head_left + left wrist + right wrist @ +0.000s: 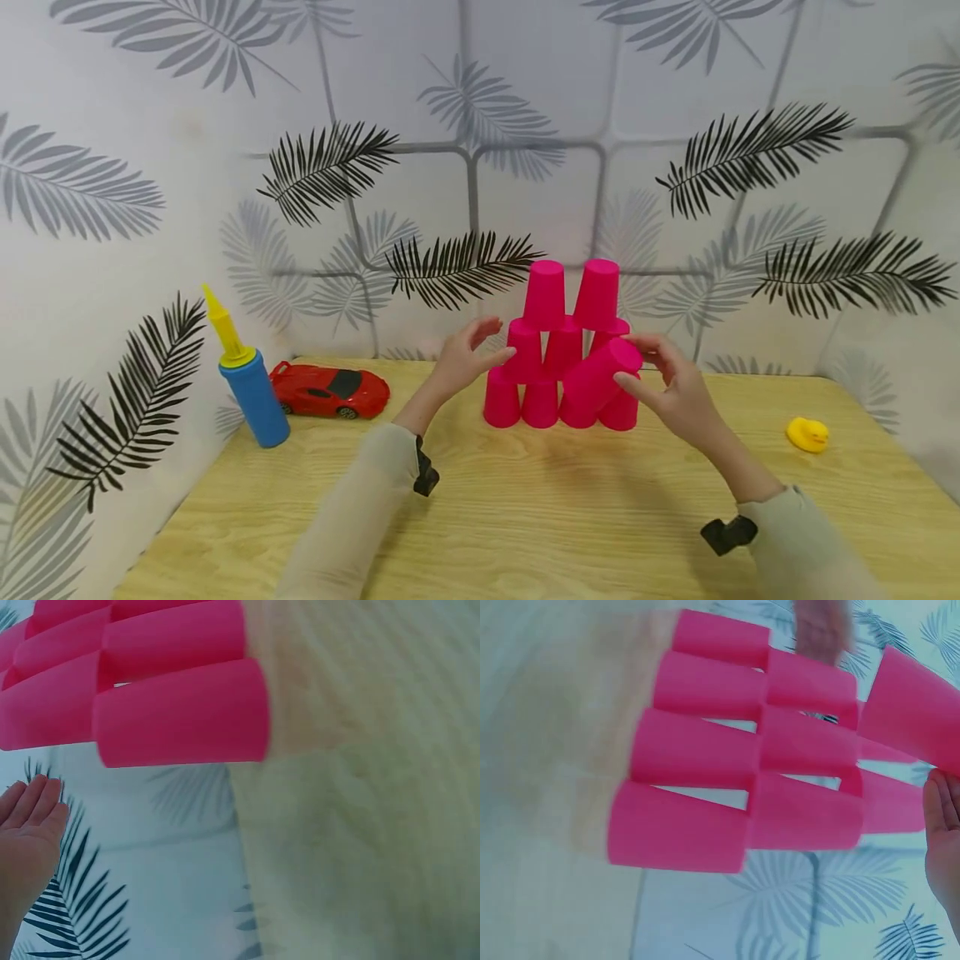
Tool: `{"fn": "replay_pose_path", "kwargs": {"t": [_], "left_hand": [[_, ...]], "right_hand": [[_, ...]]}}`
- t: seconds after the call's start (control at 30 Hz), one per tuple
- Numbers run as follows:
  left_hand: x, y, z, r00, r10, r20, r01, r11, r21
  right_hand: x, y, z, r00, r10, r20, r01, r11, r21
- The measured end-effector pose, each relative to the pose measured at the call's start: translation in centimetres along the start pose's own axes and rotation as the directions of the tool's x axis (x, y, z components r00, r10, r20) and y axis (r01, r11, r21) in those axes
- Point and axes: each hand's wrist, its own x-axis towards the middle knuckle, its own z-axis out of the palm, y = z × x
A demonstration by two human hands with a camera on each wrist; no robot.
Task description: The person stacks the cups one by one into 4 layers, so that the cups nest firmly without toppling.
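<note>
Upside-down pink cups (pixel 502 398) are stacked in a pyramid, with several in the bottom row, three in the middle row and two upper cups (pixel 544 296) side by side. My right hand (pixel 675 392) grips another pink cup (pixel 600 379), tilted in front of the stack's right side in the head view. In the right wrist view this held cup (pixel 919 709) is beside the upper end of the pyramid. My left hand (pixel 468 358) is at the pyramid's left side, fingers relaxed and holding nothing, near the middle row's left cup (pixel 523 354).
On the wooden table (pixel 525 517), a red toy car (pixel 330 390) stands at the back left beside a blue and yellow hand pump (pixel 255 396). A yellow rubber duck (pixel 807 434) sits at the right. A leaf-patterned wall (pixel 420 200) rises behind the table.
</note>
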Motion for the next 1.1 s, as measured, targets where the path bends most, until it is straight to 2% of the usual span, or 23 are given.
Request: {"fn": "replay_pose_path", "kwargs": {"t": [0.17, 0.3, 0.4, 0.6, 0.77, 0.93, 1.1], "left_hand": [[-1.1, -1.8, 0.8, 0.998, -0.046, 0.040, 0.046, 0.999, 0.012], [-1.6, -2.7, 1.0, 0.998, -0.037, 0.055, 0.035, 0.998, 0.049], [-1.7, -3.2, 1.1, 0.998, -0.035, 0.061, 0.030, 0.996, 0.086], [-1.8, -3.6, 1.0, 0.999, -0.009, 0.040, 0.002, 0.985, 0.173], [-1.7, -3.6, 0.9, 0.999, -0.012, 0.033, 0.005, 0.977, 0.215], [-1.6, -3.5, 0.9, 0.999, -0.019, 0.038, 0.010, 0.977, 0.215], [-1.8, -3.5, 1.2, 0.999, -0.013, 0.039, 0.005, 0.981, 0.196]], "right_hand": [[1.7, -0.7, -1.0, 0.991, -0.023, -0.135, 0.038, 0.993, 0.113], [3.3, -0.9, -1.4, 0.969, -0.072, -0.236, 0.119, 0.974, 0.192], [4.4, -1.3, -1.7, 0.959, -0.085, -0.270, 0.149, 0.963, 0.226], [6.3, -2.1, -2.1, 0.953, -0.047, -0.298, 0.126, 0.959, 0.253], [8.4, -2.8, -2.3, 0.941, -0.052, -0.333, 0.122, 0.974, 0.191], [11.3, -3.3, -2.7, 0.937, 0.012, -0.348, 0.019, 0.996, 0.088], [13.8, -3.0, -2.8, 0.952, 0.057, -0.302, -0.075, 0.996, -0.048]]}}
